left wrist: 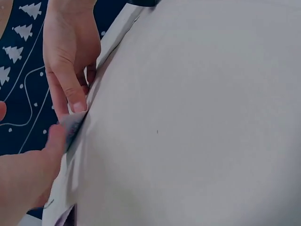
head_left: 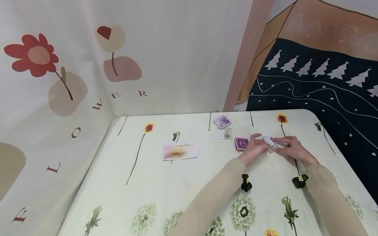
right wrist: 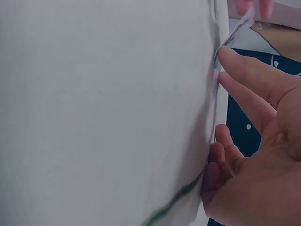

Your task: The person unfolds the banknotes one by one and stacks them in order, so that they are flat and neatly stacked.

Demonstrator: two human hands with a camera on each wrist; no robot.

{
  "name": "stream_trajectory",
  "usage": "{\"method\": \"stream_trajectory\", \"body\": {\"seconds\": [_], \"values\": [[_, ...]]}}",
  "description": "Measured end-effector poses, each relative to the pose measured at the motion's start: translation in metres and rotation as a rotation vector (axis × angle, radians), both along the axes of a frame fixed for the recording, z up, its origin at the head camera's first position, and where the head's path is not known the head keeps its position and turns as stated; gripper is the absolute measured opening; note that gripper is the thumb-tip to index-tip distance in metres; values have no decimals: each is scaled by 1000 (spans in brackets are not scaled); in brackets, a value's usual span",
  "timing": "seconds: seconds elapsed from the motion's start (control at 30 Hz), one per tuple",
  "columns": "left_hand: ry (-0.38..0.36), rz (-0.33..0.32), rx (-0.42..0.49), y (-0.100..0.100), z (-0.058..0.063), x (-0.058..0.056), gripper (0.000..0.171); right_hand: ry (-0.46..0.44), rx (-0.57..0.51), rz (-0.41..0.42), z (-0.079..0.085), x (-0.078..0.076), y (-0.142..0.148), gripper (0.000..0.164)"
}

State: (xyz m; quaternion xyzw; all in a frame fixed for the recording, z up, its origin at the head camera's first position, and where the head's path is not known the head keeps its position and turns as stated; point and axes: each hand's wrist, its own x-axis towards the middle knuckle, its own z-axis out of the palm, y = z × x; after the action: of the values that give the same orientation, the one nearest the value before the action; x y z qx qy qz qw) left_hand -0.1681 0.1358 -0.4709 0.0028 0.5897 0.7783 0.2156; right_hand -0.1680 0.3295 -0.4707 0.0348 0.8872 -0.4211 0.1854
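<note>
A small white and pale-purple banknote (head_left: 269, 143), bent up from the table, is between my two hands at the right side. My left hand (head_left: 255, 149) pinches its left end between thumb and fingers. The thumb and forefinger of my right hand (head_left: 292, 150) pinch its right end. In the left wrist view the note (left wrist: 74, 126) stands tilted between both hands. In the right wrist view it shows edge-on, with the other right-hand fingers (right wrist: 221, 157) resting near the cloth. Just left of my left hand lies a folded purple note (head_left: 241, 143).
Farther back lie a folded purple note marked 5 (head_left: 222, 121) and a small pale folded note (head_left: 225, 133). A flat note marked 20 (head_left: 180, 152) lies left of centre. A flower-printed cloth (head_left: 118, 200) covers the table; printed curtains (head_left: 183, 59) hang behind.
</note>
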Motion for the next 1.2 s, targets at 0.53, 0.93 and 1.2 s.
{"method": "stream_trajectory", "body": {"seconds": [0.53, 0.93, 1.2], "values": [[42, -20, -181, -19, -15, -3, 37, 201, 14, 181, 18, 10, -39, 44], [127, -130, -17, -54, -10, -3, 41, 348, -92, 82, 23, 18, -71, 38], [157, -108, 7, -64, -8, 6, 45, 401, -93, 33, 24, 21, -87, 38]]}}
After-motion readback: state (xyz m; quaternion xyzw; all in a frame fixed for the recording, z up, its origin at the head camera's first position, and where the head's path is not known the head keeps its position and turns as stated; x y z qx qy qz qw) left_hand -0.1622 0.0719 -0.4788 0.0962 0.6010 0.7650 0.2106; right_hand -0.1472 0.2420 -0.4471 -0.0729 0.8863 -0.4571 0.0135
